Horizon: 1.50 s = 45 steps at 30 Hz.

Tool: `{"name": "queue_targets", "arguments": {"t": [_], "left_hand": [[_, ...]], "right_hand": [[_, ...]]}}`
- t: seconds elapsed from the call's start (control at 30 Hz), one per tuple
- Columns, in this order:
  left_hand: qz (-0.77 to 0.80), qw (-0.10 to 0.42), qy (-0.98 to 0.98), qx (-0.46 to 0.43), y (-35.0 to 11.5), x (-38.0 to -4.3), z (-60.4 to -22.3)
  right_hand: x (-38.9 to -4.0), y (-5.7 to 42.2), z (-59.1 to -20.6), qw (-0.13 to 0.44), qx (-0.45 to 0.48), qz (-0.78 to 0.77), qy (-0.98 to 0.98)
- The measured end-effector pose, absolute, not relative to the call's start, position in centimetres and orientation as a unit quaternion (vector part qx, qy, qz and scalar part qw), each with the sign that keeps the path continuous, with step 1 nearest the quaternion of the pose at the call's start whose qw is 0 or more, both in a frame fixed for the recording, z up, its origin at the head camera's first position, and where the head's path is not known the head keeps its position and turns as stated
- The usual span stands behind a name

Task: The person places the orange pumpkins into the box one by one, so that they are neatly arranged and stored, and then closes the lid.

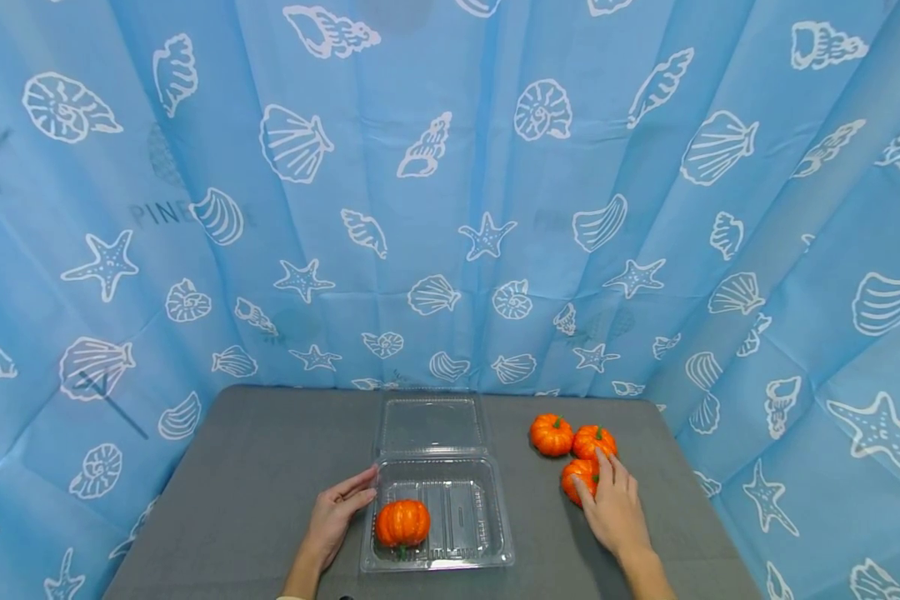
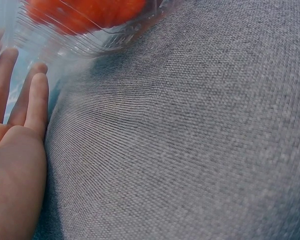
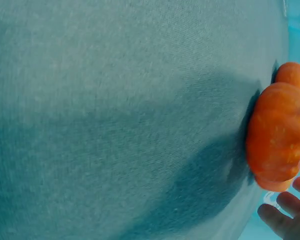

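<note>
Front pumpkin [image 1: 578, 480] partly behind right grip [image 1: 618, 506]; container [image 2: 87, 48] cropped, seemingly blurred in left wrist view.

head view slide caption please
Left hand at open clear clamshell holding one mini pumpkin; right hand at three more pumpkins.

Head camera peering forward-down from above, wrist cameras hugging the table [image 1: 270, 483], left sharing its tub [image 1: 459, 521], right its pumpkins [image 1: 551, 436]

The pumpkins [image 1: 402, 523] are orange, the table [image 1: 285, 450] grey, the curtain [image 1: 390, 350] blue with white shell-and-starfish print.
</note>
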State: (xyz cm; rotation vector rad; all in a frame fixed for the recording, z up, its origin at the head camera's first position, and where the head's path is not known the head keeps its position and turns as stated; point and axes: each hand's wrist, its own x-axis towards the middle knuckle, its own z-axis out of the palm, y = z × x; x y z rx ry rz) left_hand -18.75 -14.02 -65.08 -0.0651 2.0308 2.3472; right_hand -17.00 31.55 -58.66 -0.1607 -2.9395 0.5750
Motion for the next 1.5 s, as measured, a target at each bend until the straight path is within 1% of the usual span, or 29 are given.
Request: {"name": "queue_targets", "arguments": {"t": [0.17,0.4,0.6,0.77,1.0,1.1,1.37,1.5], "left_hand": [[0.758,0.019,0.652,-0.023,-14.0,-18.8,-64.9],[0.768,0.033,0.639,-0.032,-14.0,-18.8,-64.7],[0.766,0.027,0.641,-0.028,-14.0,-18.7,-64.7],[0.762,0.023,0.646,-0.024,-14.1,-18.8,-64.8],[0.765,0.031,0.642,-0.026,-14.1,-19.0,-64.9],[0.764,0.029,0.645,-0.023,-14.1,-19.1,-65.0],[0.767,0.029,0.641,-0.019,-14.2,-18.8,-65.1],[0.767,0.033,0.64,-0.025,-14.0,-18.7,-65.0]], "right_hand": [[-17.0,32.3,-59.0,0.072,-0.06,0.205,-0.974],[-17.1,32.8,-59.1,0.034,-0.088,0.229,-0.969],[-17.2,32.7,-59.3,0.022,-0.103,0.248,-0.963],[-17.4,32.6,-59.7,0.025,-0.105,0.263,-0.959],[-17.3,32.3,-60.3,-0.011,-0.121,0.247,-0.961],[-17.3,31.9,-60.3,-0.015,-0.122,0.245,-0.962],[-17.4,31.0,-59.7,0.034,-0.112,0.307,-0.944],[-17.3,30.8,-58.7,0.041,-0.11,0.329,-0.937]]}}
